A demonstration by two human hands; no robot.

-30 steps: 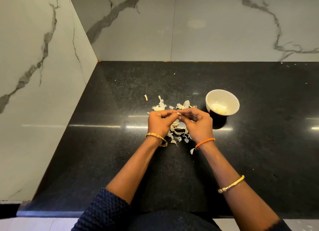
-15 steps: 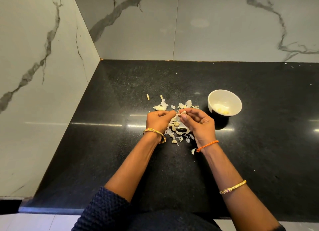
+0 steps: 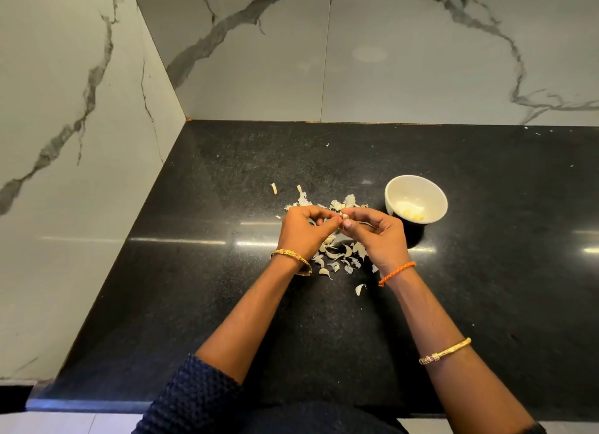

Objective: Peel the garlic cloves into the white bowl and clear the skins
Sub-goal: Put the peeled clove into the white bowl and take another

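Both hands' curled fingers (image 3: pixel 351 213) pinch one garlic clove (image 3: pixel 345 217)

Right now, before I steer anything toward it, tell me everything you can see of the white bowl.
The white bowl is small, round and glossy, ceramic by its look, with a plain smooth rim and no pattern. It stands upright on the black counter, to the right of the heap of garlic skins and just beyond the right hand, which does not touch it. Inside, a few pale yellow peeled cloves lie at the bottom on the near side; the rest of the inside is bare. Its dark shadow falls on the counter in front.
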